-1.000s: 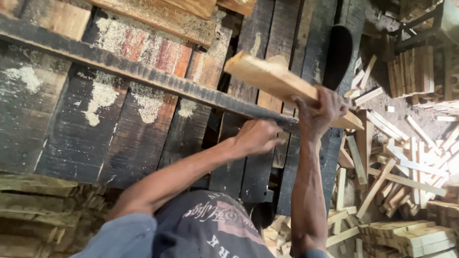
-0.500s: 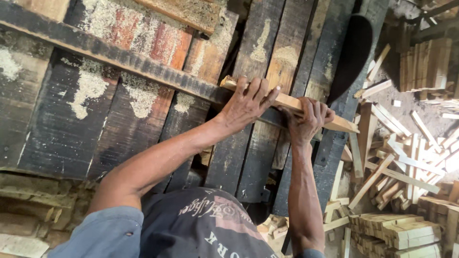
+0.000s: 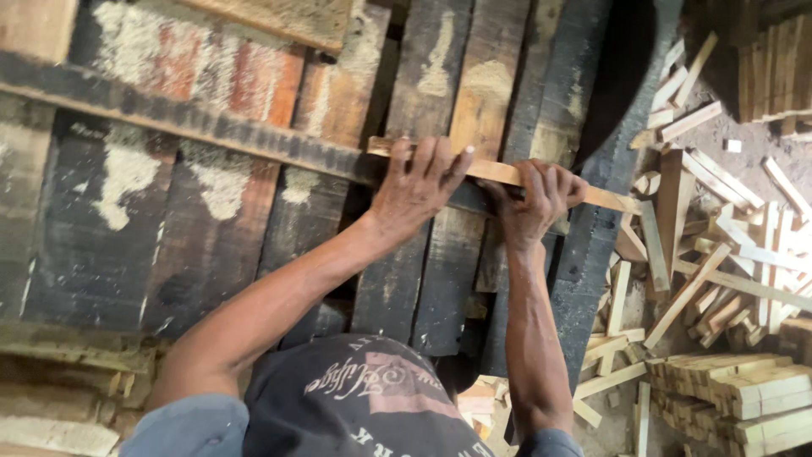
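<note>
A long pale wooden strip [image 3: 495, 173] lies flat against a dark metal rail [image 3: 194, 123] that crosses a table of dark weathered planks [image 3: 423, 279]. My left hand [image 3: 414, 188] rests on the strip's left part, fingers spread and pressing it down. My right hand [image 3: 533, 201] grips the strip further right, fingers curled over its top edge. The strip's right end [image 3: 613, 200] sticks out past the table's edge. Both forearms reach up from the bottom of the view.
Several loose pale wood offcuts [image 3: 710, 254] lie scattered on the floor at the right. Neat stacks of cut strips [image 3: 744, 398] stand at the lower right. A dark cap with lettering [image 3: 372, 406] fills the bottom centre. Rough wood pieces [image 3: 59, 398] lie at the lower left.
The strip came down from mid-air onto the planks against the rail. My left hand moved up from below and now presses flat on it; my right hand kept its grip.
</note>
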